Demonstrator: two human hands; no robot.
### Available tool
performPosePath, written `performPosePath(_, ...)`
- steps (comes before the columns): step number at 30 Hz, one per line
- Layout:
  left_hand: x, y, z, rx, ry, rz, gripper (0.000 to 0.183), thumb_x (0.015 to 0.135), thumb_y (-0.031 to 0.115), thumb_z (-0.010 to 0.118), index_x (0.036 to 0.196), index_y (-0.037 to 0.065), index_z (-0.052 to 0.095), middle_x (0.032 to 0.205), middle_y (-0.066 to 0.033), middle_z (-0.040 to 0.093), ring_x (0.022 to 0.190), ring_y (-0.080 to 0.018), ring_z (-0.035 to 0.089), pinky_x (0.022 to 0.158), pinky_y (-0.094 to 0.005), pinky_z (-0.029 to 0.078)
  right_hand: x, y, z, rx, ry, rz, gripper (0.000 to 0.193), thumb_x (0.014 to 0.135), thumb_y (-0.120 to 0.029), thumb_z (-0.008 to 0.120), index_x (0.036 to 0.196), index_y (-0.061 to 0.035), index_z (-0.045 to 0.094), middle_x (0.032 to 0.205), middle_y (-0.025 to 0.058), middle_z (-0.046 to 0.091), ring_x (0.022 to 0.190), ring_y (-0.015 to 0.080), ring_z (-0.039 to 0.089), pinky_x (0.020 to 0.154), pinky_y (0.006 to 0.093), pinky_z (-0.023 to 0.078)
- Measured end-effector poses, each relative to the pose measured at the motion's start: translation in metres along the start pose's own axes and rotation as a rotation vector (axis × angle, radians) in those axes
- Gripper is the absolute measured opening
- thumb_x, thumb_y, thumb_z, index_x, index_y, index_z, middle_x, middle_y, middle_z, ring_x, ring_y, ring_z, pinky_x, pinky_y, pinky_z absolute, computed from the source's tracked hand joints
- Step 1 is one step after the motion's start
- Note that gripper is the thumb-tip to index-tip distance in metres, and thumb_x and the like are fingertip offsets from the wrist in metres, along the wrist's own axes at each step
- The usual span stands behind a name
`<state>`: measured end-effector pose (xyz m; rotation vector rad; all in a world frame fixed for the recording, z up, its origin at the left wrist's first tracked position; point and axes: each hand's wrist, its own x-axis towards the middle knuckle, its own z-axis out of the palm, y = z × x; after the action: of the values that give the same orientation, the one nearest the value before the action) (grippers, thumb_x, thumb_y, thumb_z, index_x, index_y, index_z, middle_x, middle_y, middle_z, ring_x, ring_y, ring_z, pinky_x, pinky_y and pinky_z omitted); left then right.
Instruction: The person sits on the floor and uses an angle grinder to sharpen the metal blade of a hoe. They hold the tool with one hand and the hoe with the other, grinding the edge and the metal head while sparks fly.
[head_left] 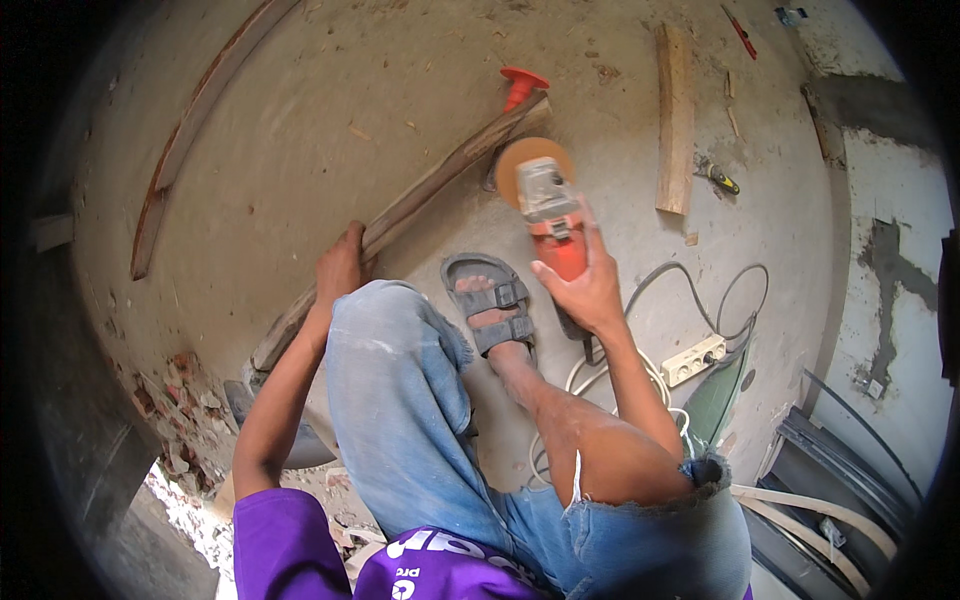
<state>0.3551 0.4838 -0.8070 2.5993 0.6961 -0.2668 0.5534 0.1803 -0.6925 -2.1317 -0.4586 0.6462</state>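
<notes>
1 angle grinder [562, 250], 1 disc [511, 168] on it. 1 dark timber [440, 178], 1 pale timber [675, 125]; far-left timber [200, 112]: 1 or 2, can't tell. 1 red flared piece [521, 88], 1 yellow-black hand tool [722, 180], 1 thin red tool [740, 32], 1 power strip [693, 360], 1 sandal [497, 297] visible.

Purple shirt [468, 582]: and there it is, white lettering [445, 543] across the chest, right down at the lower edge of the view!
Large letters: bold, white, bending with the cloth, only part of the wording in sight.
Small letters [407, 572]: a short white row tucked just below, with another big white character beneath, close to the edge.
Angle grinder [560, 250]: blurred, folks, any marking on that orange-red housing unreadable.
Power strip [694, 361]: too small here to read any marking.
</notes>
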Motion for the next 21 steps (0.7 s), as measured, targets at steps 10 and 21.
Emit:
performPosePath(10, 0.088, 0.118, 0.022, 0.303, 0.211, 0.445, 0.076, 0.092, 0.015, 0.058, 0.161, 0.006, 0.027, 0.165, -0.0144, 0.032, 0.15, -0.0284, 0.036, 0.12, -0.0527, 0.031, -0.037, 0.039, -0.055, -0.071, 0.264, 0.12, 0.099, 0.081, -0.019, 0.082, 0.16, -0.002, 0.025, 0.14, 0.0254, 0.059, 0.126, 0.0334, 0.062, 0.108, 0.041, 0.047)
performPosePath(21, 0.15, 0.166, 0.023, 0.163, 0.225, 0.587, 0.082, 0.094, 0.022, 0.062, 0.161, 0.002, 0.02, 0.167, -0.0171, 0.026, 0.151, -0.0315, 0.034, 0.122, -0.0541, 0.028, -0.062, 0.047, -0.062, 0.039, 0.337, 0.14, 0.091, 0.083, -0.015, 0.081, 0.155, 0.0045, 0.029, 0.139, 0.0199, 0.054, 0.125, 0.0255, 0.056, 0.108, 0.0369, 0.045)
